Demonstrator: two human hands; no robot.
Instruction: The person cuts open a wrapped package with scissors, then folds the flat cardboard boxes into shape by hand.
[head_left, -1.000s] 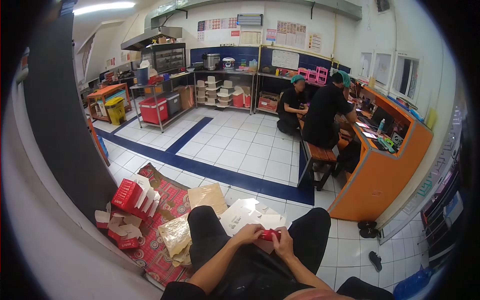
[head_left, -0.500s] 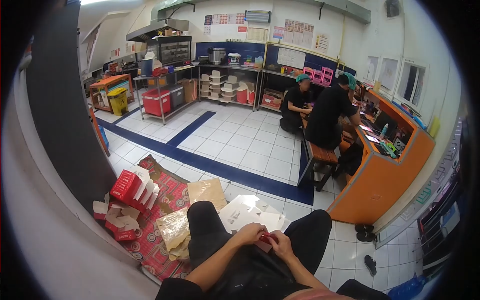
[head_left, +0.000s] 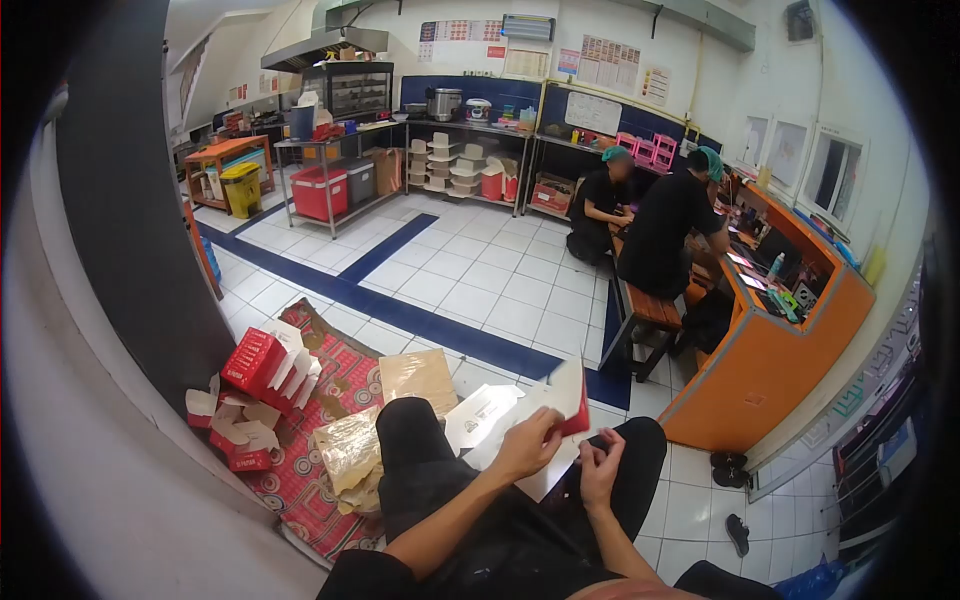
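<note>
My left hand is closed on a folding paper carton, red outside and white inside, held tilted above my lap. One white panel of it stands up while another points down between my hands. Just right of the carton, my right hand is raised with its fingers loosely bent and apart, and I see nothing in it. Flat white cartons with small dark print lie on the floor in front of my knees, partly hidden by my left hand and the held carton.
Folded red cartons are stacked at the left by a red patterned mat. Brown plastic-wrapped packs lie beside my left knee. Two people sit by a bench and an orange counter. A shoe lies at right.
My left hand has lifted and turned the carton so a white panel and red side stand up. My right hand has come off it and moved slightly right and up.
</note>
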